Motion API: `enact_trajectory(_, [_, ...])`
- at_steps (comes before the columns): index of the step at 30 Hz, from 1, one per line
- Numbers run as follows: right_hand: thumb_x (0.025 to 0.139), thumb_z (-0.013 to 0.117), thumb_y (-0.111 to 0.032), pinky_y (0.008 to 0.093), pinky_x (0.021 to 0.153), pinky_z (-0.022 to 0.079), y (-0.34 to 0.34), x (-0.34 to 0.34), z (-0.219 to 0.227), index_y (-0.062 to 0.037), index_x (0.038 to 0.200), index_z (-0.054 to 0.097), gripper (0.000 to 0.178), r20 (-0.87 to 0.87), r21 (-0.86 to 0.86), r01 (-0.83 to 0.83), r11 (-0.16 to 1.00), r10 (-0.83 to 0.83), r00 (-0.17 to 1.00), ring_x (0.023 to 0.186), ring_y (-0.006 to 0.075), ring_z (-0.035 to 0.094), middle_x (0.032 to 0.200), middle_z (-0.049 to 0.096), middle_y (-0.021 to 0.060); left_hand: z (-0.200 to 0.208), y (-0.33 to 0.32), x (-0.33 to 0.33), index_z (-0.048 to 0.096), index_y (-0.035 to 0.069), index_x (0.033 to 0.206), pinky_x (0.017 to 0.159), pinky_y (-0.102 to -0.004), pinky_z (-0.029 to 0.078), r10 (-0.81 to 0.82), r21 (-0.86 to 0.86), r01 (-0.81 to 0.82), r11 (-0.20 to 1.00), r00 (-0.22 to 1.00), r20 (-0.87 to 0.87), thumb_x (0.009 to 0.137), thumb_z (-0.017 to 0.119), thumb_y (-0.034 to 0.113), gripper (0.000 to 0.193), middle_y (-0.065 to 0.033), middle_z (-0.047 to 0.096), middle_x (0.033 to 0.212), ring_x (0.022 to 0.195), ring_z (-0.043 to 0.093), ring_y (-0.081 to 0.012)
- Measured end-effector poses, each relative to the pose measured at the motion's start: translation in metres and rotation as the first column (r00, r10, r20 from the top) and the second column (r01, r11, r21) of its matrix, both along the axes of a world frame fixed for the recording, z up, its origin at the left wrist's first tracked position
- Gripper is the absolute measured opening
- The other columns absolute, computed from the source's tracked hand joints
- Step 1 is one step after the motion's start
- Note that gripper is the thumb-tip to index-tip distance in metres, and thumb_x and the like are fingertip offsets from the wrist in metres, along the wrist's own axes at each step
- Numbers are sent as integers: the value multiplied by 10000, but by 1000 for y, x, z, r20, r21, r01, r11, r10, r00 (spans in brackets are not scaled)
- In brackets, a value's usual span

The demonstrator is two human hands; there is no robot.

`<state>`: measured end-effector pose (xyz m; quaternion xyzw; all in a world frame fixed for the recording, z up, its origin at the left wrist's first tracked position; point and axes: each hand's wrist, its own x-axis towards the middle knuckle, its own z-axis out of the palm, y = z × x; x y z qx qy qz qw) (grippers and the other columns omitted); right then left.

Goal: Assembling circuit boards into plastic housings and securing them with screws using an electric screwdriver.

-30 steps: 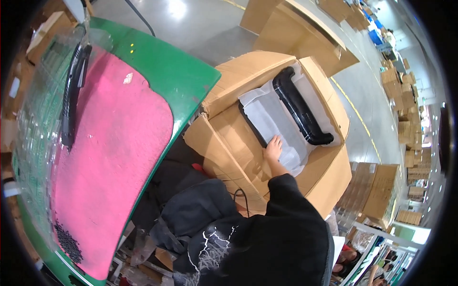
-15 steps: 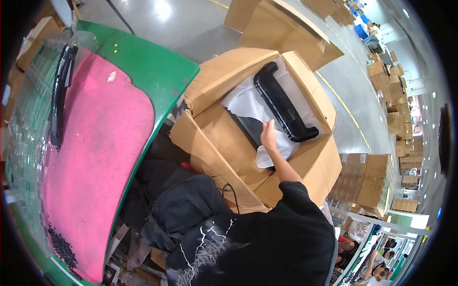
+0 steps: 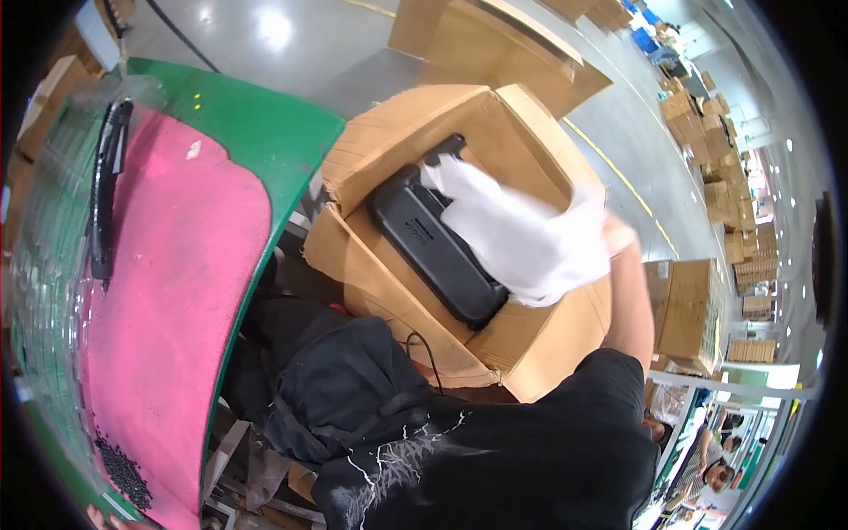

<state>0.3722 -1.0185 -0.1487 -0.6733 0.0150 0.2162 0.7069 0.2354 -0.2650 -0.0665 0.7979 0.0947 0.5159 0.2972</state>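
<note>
On the right, my right hand (image 3: pixel 621 237) is closed on the edge of a white foam sheet (image 3: pixel 530 238), both blurred by motion. The sheet is lifted across an open cardboard box (image 3: pixel 371 296). Inside the box lies a black moulded plastic part (image 3: pixel 433 243), long with rounded ends. A second black part (image 3: pixel 449 148) shows only its far end; the sheet covers the rest. At the lower left rim, a few fingers of what looks like my left hand (image 3: pixel 119 523) show by the table's edge, mostly cut off.
A green table (image 3: pixel 291 132) with a pink mat (image 3: pixel 194 265) stands on the left. It bears a black tube-like tool (image 3: pixel 109 194) and a heap of small black pieces (image 3: pixel 124 473). Dark cloth (image 3: pixel 353 371) lies before the box; another carton (image 3: pixel 495 53) stands behind it.
My right hand has pulled the white sheet up and to the right, baring a black part below. The upper black part is now largely covered. Fingers have appeared at the lower left.
</note>
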Motion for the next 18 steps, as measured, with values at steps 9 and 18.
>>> enact_trajectory(9, [954, 426, -167, 408, 799, 582, -129, -124, 22, 101, 1172, 571, 374, 413, 278, 770, -575, -652, -636, 964, 283, 676, 1160, 642, 197, -59, -65, 54, 524, -9, 1151, 1140, -431, 219, -477, -130, 459, 879, 852, -214, 971, 452, 68, 210, -169, 475, 1338, 1314, 390, -285])
enact_trajectory(18, [937, 484, -169, 379, 804, 573, 152, -178, -55, 63, 1188, 581, 356, 163, 784, 68, -617, 99, -982, 988, 260, 666, 1131, 657, 165, -55, -100, 72, 552, -21, 1085, 1058, -392, 319, -464, -109, 457, 883, 811, -358, 962, 499, 91, 174, -158, 516, 1269, 1216, 457, -258])
